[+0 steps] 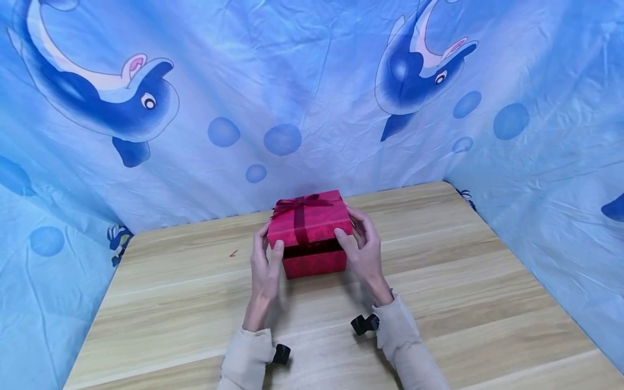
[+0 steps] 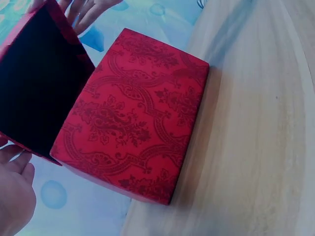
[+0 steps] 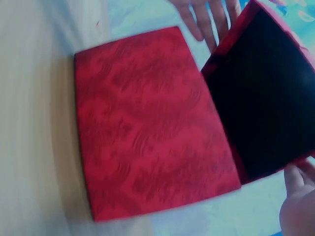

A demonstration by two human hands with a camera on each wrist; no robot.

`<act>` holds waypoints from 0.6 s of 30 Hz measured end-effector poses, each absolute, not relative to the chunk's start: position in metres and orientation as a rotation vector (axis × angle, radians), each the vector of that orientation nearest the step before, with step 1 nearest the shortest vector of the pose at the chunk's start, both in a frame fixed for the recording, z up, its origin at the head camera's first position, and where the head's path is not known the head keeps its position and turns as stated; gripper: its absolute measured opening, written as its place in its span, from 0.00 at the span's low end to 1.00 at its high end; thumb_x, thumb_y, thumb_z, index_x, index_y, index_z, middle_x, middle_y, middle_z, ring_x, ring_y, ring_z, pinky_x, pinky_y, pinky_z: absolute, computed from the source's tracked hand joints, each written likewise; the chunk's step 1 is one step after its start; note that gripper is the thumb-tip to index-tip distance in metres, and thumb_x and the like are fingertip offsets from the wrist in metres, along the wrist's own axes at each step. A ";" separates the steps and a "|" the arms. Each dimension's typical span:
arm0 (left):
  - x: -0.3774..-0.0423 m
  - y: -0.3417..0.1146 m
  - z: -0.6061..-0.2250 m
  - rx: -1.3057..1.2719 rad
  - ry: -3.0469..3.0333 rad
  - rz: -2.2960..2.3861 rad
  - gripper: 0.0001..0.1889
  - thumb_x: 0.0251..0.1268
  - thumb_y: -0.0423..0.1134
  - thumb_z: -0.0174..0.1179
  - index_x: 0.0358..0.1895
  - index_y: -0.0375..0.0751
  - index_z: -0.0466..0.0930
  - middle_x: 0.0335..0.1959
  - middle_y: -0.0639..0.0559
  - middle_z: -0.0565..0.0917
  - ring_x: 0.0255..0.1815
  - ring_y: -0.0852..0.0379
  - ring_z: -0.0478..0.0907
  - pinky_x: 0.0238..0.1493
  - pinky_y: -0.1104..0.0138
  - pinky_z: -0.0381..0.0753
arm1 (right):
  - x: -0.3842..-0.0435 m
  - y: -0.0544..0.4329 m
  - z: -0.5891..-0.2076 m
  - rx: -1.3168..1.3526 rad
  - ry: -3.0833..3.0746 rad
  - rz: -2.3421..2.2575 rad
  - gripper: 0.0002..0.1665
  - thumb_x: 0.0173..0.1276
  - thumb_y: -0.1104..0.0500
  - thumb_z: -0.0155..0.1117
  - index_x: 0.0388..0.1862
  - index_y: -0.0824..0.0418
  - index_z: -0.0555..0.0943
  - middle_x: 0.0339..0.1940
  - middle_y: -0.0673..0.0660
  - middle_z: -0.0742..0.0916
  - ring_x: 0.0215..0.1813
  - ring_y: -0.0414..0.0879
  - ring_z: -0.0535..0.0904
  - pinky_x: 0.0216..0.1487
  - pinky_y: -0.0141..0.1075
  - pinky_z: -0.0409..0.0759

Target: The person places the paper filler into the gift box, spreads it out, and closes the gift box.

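Note:
A red gift box lid with a dark ribbon bow is raised at its front edge over the red box base. My left hand grips the lid's left side, thumb at the front corner. On the opposite side my right hand holds it, with the thumb at the front right corner and the fingers round the side. Both wrist views show the lid's black underside tilted up from the patterned base, which stands on the table.
The wood-grain table stretches out around the box. A small red mark lies on it to the left. Behind and at the sides hangs a blue curtain printed with dolphins, close to the table's back edge.

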State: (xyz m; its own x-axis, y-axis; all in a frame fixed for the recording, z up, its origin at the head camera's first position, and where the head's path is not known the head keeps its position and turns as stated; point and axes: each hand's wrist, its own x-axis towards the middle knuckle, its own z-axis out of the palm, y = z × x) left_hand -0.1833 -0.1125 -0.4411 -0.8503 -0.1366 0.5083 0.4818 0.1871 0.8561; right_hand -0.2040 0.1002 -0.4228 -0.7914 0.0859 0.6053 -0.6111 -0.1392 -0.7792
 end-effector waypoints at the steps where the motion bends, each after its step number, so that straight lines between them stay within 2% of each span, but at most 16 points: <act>1: -0.183 -0.113 -0.441 -0.309 -2.010 -1.712 0.29 0.78 0.45 0.54 0.76 0.39 0.64 0.73 0.48 0.72 0.74 0.50 0.68 0.75 0.51 0.60 | -0.204 0.103 -0.424 0.600 -1.695 1.974 0.31 0.69 0.74 0.65 0.71 0.72 0.72 0.72 0.67 0.76 0.72 0.55 0.73 0.72 0.42 0.70; 6: -0.181 -0.118 -0.442 -0.299 -2.127 -1.707 0.33 0.76 0.45 0.60 0.80 0.44 0.62 0.76 0.51 0.69 0.77 0.50 0.63 0.76 0.43 0.57 | -0.203 0.114 -0.432 0.643 -1.832 1.948 0.33 0.69 0.75 0.66 0.73 0.71 0.71 0.75 0.63 0.75 0.74 0.54 0.71 0.72 0.40 0.68; 10: -0.179 -0.123 -0.442 -0.313 -2.225 -1.684 0.37 0.77 0.47 0.61 0.83 0.47 0.58 0.79 0.50 0.65 0.79 0.49 0.59 0.76 0.42 0.57 | -0.204 0.119 -0.437 0.693 -1.903 1.911 0.36 0.69 0.76 0.66 0.75 0.72 0.69 0.76 0.64 0.73 0.75 0.57 0.69 0.72 0.40 0.69; 14: -0.179 -0.127 -0.444 -0.295 -2.306 -1.668 0.39 0.76 0.50 0.62 0.84 0.52 0.55 0.81 0.55 0.61 0.81 0.49 0.55 0.76 0.43 0.57 | -0.205 0.122 -0.441 0.722 -1.974 1.876 0.36 0.70 0.75 0.66 0.76 0.71 0.68 0.78 0.64 0.71 0.76 0.57 0.68 0.72 0.39 0.68; 18: -0.182 -0.130 -0.447 -0.337 -2.337 -1.644 0.40 0.76 0.48 0.63 0.84 0.52 0.54 0.82 0.54 0.60 0.81 0.48 0.56 0.76 0.45 0.58 | -0.206 0.126 -0.443 0.714 -2.047 1.838 0.36 0.72 0.73 0.65 0.77 0.70 0.67 0.78 0.64 0.70 0.76 0.58 0.67 0.71 0.38 0.68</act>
